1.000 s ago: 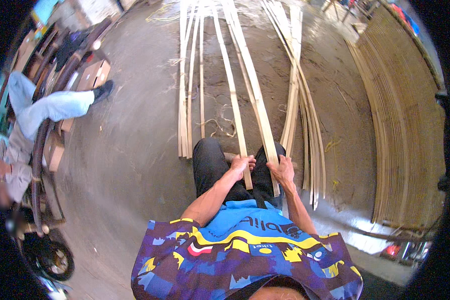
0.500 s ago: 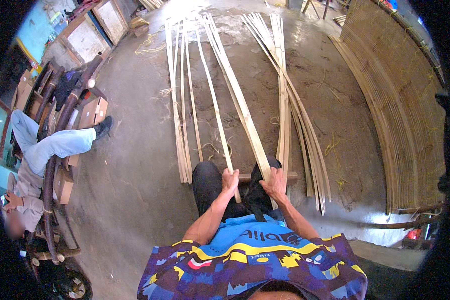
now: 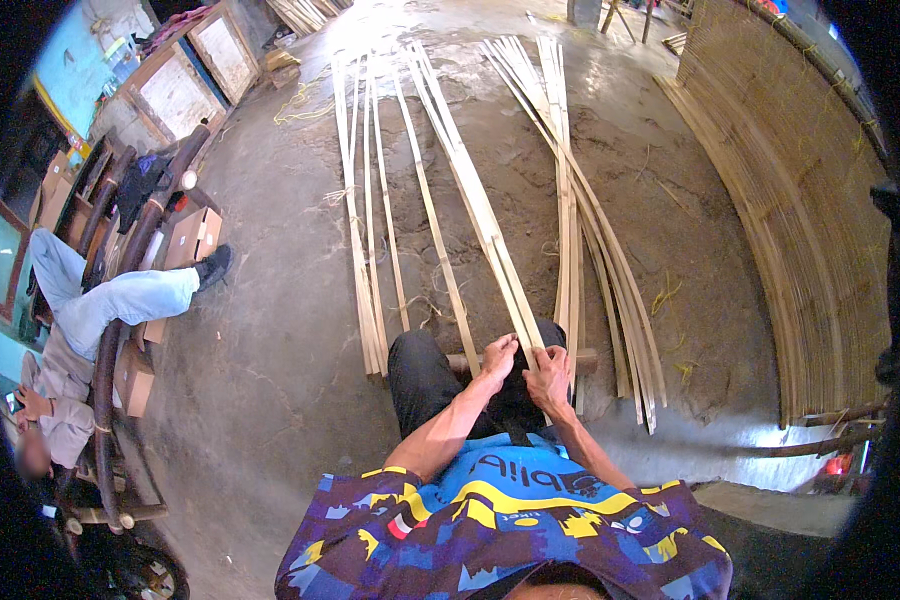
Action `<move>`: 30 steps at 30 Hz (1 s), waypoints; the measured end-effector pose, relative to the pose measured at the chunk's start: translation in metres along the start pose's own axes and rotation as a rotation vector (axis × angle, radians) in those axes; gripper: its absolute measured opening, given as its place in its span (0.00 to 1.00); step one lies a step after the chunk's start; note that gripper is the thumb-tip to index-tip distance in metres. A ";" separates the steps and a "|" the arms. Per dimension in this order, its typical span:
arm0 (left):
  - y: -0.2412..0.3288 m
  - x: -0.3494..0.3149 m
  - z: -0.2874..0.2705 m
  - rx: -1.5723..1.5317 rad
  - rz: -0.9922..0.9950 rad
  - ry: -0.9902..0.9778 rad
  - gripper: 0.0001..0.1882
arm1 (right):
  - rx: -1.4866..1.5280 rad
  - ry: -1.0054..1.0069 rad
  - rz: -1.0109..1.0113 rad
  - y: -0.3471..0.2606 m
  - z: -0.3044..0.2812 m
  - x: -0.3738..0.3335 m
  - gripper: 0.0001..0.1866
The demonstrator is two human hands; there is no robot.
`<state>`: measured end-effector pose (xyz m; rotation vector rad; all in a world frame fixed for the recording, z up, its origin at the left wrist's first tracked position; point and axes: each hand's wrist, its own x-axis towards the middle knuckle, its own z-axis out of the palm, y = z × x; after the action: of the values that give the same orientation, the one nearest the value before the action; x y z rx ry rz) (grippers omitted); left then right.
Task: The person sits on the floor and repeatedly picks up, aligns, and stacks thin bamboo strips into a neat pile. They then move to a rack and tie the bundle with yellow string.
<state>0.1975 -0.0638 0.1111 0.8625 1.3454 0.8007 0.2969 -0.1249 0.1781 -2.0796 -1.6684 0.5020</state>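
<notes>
- Left hand (image 3: 501, 358) has moved right since the last frame: off the lone strip (image 3: 430, 208), over to the middle bundle (image 3: 490, 232).
- Lone strip now lies by itself, near end just beside the left hand.
- Writing: shirt (image 3: 500, 525) carries dark lettering across its blue part, smaller printed patches under the yellow band. Not copying the words. Carton (image 3: 192, 240) has small pale marks, too small for me to read.
- Right hand (image 3: 547, 378): closed round the bundle's near end, thumb toward its left edge.
- Left hand: fingers curled in, up against the bundle's left edge. Can't tell from my feed whether it's pinching a strip.
- Hands almost together, between and over the knees.
- Bundle: pale flat strips, running from the right hand away across the floor, far ends slightly fanned.
- Left pile (image 3: 366, 310): a few strips, left of the lone strip, near ends by the left knee.
- Right pile (image 3: 568, 240): more strips, some crossing, right of the bundle.
- Slatted panel (image 3: 770, 230) stands far right.
- Far left, I see a second person (image 3: 130, 300) on a bench, one shoe by the carton.
</notes>
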 end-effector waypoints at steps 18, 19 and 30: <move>0.014 -0.003 -0.008 -0.514 -0.215 -0.115 0.19 | 0.356 0.016 0.005 -0.021 -0.039 0.013 0.16; 0.014 -0.003 -0.006 -0.443 -0.183 -0.064 0.19 | 0.450 0.076 -0.042 -0.023 -0.042 0.013 0.16; 0.019 0.002 0.008 -0.057 -0.129 0.066 0.09 | 0.345 -0.015 -0.030 -0.003 -0.022 0.034 0.18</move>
<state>0.2062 -0.0531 0.1274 0.7026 1.4149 0.7681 0.3130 -0.0934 0.1977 -1.8017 -1.4960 0.7396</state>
